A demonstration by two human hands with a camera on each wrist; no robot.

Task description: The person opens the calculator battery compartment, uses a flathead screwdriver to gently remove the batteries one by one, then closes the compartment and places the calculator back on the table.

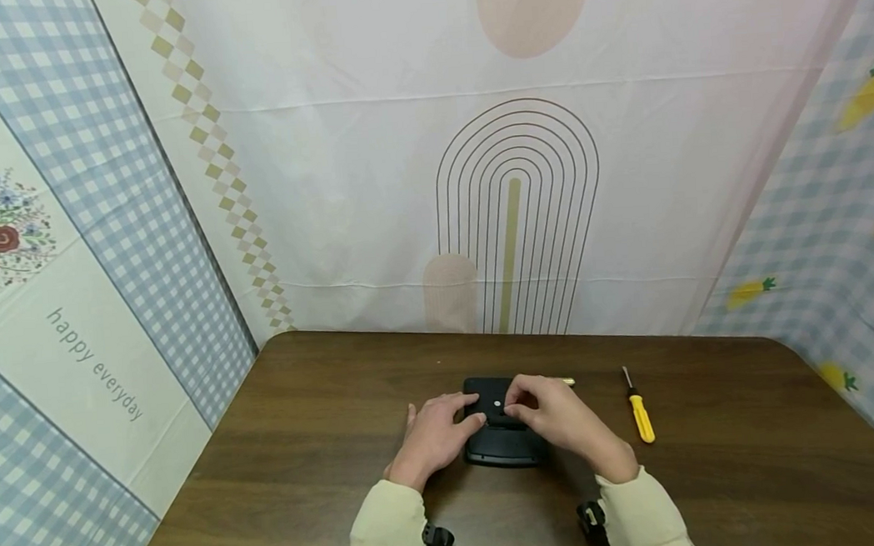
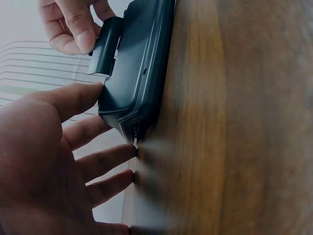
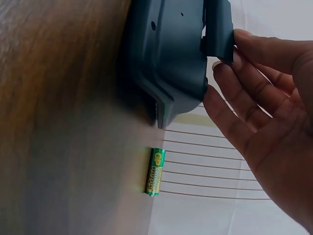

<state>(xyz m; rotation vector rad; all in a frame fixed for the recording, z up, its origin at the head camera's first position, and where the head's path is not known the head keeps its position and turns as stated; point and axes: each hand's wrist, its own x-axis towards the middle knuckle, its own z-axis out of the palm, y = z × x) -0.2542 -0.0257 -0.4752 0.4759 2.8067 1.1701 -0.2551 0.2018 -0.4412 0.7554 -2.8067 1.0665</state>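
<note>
A black plastic device (image 1: 506, 451) with a wedge-shaped body lies on the wooden table in front of me, its back with small holes turned up. My right hand (image 1: 558, 416) pinches a small black battery cover (image 3: 219, 29) between thumb and fingers. That cover stands tilted up at the device's back, as the left wrist view also shows. At the device's left side, my left hand (image 1: 435, 432) touches the body with thumb and fingertips, fingers fairly straight. Behind the right hand lies a green GP battery (image 3: 155, 171), partly hidden in the head view.
A yellow-handled screwdriver (image 1: 640, 415) lies to the right of the device, its tip pointing away. Behind the table (image 1: 305, 448) hangs a white patterned cloth (image 1: 342, 187). Checked cloths stand at both sides.
</note>
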